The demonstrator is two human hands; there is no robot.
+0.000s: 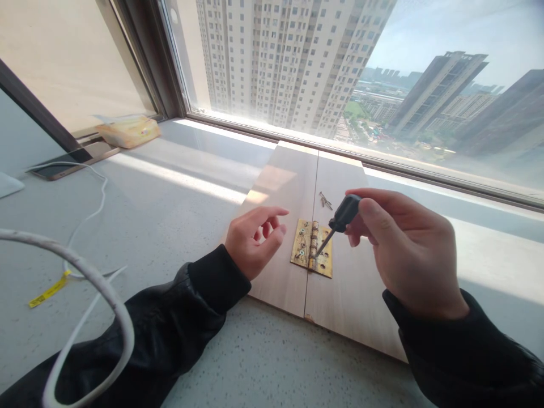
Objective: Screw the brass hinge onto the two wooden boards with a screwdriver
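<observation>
My right hand (408, 249) grips the dark handle of a screwdriver (345, 213) between thumb and fingers. The tool slants down to the left, its tip over the knuckle of a brass-coloured hinge (300, 246); whether it touches cannot be told. The hinge lies flat across the seam between a left wooden board (276, 272) and a right wooden board (348, 306). Screws stand in the hinge's left leaf, while open holes show in its right leaf. Just left of the hinge, my left hand (257, 238) hovers with thumb and forefinger apart, holding nothing. Several loose screws (325, 200) lie on the right board.
A speckled white sill (204, 215) carries the boards beneath a large window. A white cable (123, 317) loops over my left sleeve, with a yellow tag (50, 290) behind it. At the back left are a phone (63, 167) and a yellowish packet (130, 131).
</observation>
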